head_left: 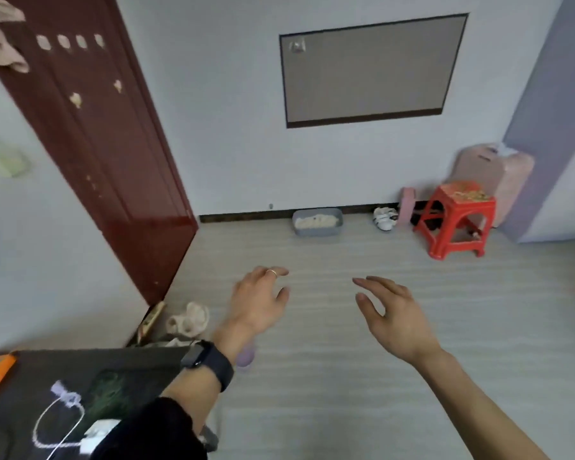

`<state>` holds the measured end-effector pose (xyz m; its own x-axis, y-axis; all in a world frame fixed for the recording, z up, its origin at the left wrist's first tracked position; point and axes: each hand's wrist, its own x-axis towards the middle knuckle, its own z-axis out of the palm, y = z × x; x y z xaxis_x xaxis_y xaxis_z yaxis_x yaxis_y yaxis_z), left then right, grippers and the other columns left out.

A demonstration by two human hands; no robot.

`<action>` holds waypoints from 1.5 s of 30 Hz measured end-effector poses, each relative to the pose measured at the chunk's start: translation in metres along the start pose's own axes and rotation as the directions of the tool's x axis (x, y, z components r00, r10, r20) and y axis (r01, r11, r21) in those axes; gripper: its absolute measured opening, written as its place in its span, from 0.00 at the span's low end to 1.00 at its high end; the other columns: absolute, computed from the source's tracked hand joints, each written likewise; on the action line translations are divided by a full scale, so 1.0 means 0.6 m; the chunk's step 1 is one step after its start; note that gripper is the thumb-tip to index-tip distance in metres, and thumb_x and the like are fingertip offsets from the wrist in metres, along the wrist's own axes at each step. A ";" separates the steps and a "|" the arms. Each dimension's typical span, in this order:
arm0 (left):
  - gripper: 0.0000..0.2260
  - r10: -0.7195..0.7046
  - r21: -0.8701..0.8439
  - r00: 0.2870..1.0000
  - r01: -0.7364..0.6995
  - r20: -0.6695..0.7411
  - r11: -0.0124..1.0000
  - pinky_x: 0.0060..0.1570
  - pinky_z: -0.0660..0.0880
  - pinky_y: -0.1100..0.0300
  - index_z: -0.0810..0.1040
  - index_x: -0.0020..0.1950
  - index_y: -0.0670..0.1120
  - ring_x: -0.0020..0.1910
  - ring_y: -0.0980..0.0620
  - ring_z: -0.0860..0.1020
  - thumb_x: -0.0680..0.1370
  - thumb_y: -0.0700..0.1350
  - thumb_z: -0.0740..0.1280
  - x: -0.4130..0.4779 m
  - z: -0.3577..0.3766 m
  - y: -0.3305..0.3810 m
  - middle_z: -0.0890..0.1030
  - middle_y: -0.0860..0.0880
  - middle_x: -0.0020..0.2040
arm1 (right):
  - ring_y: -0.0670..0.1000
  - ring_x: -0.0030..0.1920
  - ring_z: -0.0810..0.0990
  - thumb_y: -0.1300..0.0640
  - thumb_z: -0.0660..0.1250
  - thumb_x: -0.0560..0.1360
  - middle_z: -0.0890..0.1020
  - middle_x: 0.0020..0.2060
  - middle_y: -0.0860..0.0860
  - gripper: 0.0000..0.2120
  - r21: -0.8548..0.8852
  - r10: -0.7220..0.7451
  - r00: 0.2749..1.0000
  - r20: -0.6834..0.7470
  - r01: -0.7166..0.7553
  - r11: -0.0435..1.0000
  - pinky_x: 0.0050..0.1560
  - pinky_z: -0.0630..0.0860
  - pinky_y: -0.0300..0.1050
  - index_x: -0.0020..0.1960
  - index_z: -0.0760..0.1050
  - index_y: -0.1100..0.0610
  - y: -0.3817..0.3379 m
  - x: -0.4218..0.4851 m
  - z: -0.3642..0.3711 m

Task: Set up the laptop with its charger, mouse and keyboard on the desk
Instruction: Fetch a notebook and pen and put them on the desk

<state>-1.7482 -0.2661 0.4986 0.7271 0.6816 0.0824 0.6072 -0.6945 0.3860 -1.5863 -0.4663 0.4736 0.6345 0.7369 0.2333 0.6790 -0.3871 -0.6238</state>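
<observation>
Held out loosely spread and empty over the pale wood-grain floor (pixel 312 327), the left hand (pixel 259 300) and right hand (pixel 392 313) seem ready to fetch something, since only the white charger brick (pixel 98 433) with its looped cable lies on the dark desk top (pixel 130 360).

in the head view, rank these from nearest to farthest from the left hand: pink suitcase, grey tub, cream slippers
From the left hand:
1. Cream slippers, low and just to its left.
2. Grey tub, straight ahead on the far side of the room.
3. Pink suitcase, in the far right corner behind the red stool.
</observation>
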 end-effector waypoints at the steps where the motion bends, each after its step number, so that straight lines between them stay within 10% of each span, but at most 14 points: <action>1: 0.17 0.058 0.001 0.998 -0.058 0.012 0.998 0.66 0.68 0.53 0.73 0.68 0.56 0.66 0.48 0.73 0.79 0.53 0.63 0.042 0.008 0.038 0.75 0.52 0.66 | 0.53 0.71 0.69 0.48 0.63 0.81 0.76 0.68 0.46 0.17 -0.015 0.031 0.999 -0.033 -0.031 0.999 0.65 0.64 0.39 0.69 0.76 0.44 0.027 0.019 -0.033; 24: 0.15 0.724 -0.165 0.669 -0.705 0.167 0.689 0.63 0.71 0.53 0.76 0.65 0.56 0.67 0.49 0.72 0.79 0.52 0.64 0.873 0.281 0.817 0.75 0.53 0.66 | 0.56 0.59 0.79 0.51 0.65 0.80 0.81 0.58 0.52 0.17 -0.008 0.483 0.646 -0.591 -0.604 0.797 0.60 0.72 0.48 0.68 0.77 0.45 0.611 0.418 -0.561; 45: 0.17 0.795 -0.070 0.584 -0.797 0.166 0.600 0.60 0.71 0.53 0.75 0.68 0.55 0.63 0.47 0.75 0.79 0.51 0.62 1.484 0.645 1.380 0.76 0.52 0.64 | 0.56 0.61 0.78 0.50 0.64 0.81 0.79 0.64 0.50 0.17 -0.106 0.543 0.673 -0.503 -0.671 0.734 0.66 0.70 0.48 0.69 0.75 0.46 1.246 0.960 -0.885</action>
<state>-0.4740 -0.3235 0.5360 0.9603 -0.1923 0.2022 -0.2375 -0.9436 0.2305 -0.5170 -0.6257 0.5377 0.9811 0.0071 0.1935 0.1117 -0.8371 -0.5355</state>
